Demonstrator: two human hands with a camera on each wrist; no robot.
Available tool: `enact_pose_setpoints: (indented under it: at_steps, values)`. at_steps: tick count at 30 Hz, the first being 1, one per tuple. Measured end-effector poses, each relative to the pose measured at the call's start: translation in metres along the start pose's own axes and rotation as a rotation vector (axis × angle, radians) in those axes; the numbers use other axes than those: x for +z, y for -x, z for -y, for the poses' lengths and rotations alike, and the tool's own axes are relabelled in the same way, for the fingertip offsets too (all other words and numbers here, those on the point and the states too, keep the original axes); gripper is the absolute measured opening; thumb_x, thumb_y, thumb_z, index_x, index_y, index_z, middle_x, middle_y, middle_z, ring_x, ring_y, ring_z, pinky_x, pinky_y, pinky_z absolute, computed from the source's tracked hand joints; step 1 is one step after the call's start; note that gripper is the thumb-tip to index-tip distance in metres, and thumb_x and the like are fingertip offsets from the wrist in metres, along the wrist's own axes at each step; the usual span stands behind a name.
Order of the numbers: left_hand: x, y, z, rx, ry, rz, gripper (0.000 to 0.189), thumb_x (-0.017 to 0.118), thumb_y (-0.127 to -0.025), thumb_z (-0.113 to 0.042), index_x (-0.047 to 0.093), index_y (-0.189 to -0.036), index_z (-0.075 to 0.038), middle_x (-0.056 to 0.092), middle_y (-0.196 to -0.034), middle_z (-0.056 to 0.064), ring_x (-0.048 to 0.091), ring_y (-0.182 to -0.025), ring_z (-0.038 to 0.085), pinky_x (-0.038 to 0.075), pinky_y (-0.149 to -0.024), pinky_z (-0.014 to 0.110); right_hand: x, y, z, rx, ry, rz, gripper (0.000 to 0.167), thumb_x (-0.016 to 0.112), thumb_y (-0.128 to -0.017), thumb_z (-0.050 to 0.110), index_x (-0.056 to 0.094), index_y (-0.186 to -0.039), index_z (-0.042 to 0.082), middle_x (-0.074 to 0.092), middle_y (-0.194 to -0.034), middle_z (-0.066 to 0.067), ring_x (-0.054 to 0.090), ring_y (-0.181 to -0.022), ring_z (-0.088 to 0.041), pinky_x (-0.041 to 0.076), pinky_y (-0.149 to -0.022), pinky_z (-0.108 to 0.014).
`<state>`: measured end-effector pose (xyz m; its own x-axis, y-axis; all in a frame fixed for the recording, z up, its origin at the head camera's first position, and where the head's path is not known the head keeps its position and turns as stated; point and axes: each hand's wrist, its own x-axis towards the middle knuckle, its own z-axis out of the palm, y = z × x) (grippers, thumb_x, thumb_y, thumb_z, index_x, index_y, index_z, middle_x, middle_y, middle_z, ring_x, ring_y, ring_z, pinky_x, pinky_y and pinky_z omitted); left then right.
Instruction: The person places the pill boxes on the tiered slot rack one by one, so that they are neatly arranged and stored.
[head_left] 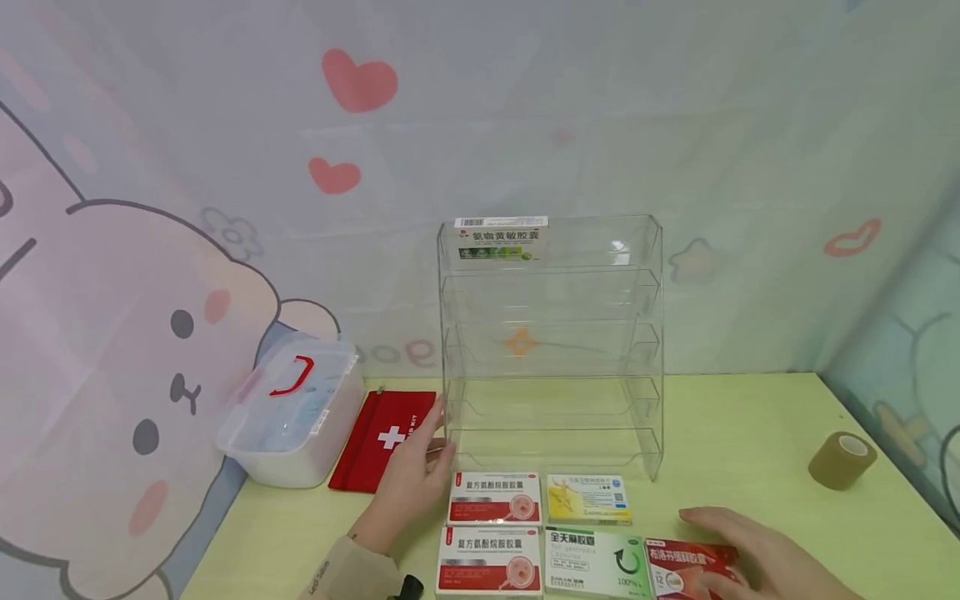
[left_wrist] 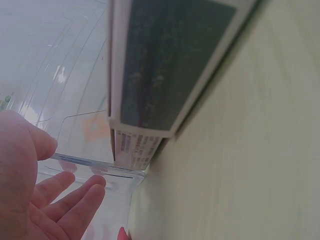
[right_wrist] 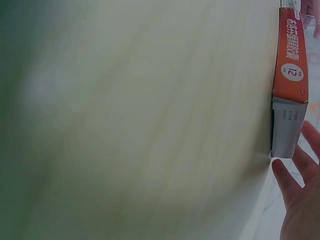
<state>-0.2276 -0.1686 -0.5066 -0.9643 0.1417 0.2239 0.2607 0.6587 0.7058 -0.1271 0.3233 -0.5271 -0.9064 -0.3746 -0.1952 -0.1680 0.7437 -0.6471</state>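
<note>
A clear acrylic tiered rack stands on the table, one white-and-green medicine box in its top tier. My left hand is at the rack's lower left edge; in the left wrist view the thumb and the loosely extended fingers lie on either side of a clear edge. Over a red medicine box at the front right, my right hand has its thumb and fingers spread around the box's end. Beside that box lie two red-and-white boxes, a green-and-white box and a yellow-and-white box.
At the left stands a white lidded bin with a red handle. A red first aid pouch lies between it and the rack. A brown tape roll sits at the right, and a printed cloth hangs behind the table.
</note>
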Motion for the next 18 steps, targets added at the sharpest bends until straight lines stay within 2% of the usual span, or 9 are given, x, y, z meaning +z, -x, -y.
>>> enact_pose_setpoints:
  at_steps: [4,7,11,14,18]
  values:
    - [0.000,0.000,0.000,-0.008,-0.008,-0.001,0.090,0.074,-0.106,-0.022,0.020,-0.177,-0.040,0.058,-0.166,0.006,0.074,-0.133,0.030,0.066,-0.105,0.045,0.000,0.003,-0.010,0.031,-0.078,0.067,0.082,0.082,-0.095,0.051,0.048,-0.163,0.021,0.058,-0.158,-0.004,0.058,-0.124,-0.002,0.068,-0.092,-0.035]
    - [0.000,-0.001,0.000,-0.013,-0.011,0.000,0.090,0.073,-0.106,-0.022,0.020,-0.177,-0.040,0.057,-0.166,0.005,0.073,-0.133,0.030,0.066,-0.105,0.045,0.002,0.005,-0.016,-0.002,-0.044,0.062,0.092,0.089,-0.087,0.053,0.046,-0.164,0.025,0.056,-0.160,-0.004,0.056,-0.125,0.001,0.067,-0.090,-0.034]
    - [0.001,-0.001,0.001,-0.019,-0.008,0.002,0.091,0.073,-0.106,-0.022,0.020,-0.177,-0.041,0.057,-0.166,0.005,0.073,-0.134,0.030,0.066,-0.105,0.045,0.003,0.005,-0.023,-0.066,-0.008,0.059,0.086,0.088,-0.088,0.054,0.049,-0.162,0.032,0.054,-0.164,-0.008,0.052,-0.127,0.008,0.064,-0.087,-0.024]
    - [0.001,-0.001,0.001,-0.016,-0.004,0.002,0.090,0.073,-0.106,-0.021,0.020,-0.177,-0.040,0.058,-0.166,0.006,0.073,-0.134,0.031,0.066,-0.105,0.046,0.003,0.003,-0.027,-0.102,0.035,0.058,0.082,0.087,-0.089,0.055,0.051,-0.160,0.034,0.055,-0.164,-0.012,0.052,-0.130,0.006,0.065,-0.086,-0.024]
    - [0.001,0.000,0.001,-0.012,-0.004,0.000,0.089,0.072,-0.107,-0.021,0.020,-0.177,-0.040,0.058,-0.165,0.006,0.073,-0.133,0.031,0.065,-0.106,0.046,0.002,0.004,-0.025,-0.098,0.083,0.047,0.082,0.087,-0.088,0.057,0.052,-0.159,0.035,0.056,-0.163,-0.009,0.053,-0.129,0.006,0.064,-0.087,-0.023]
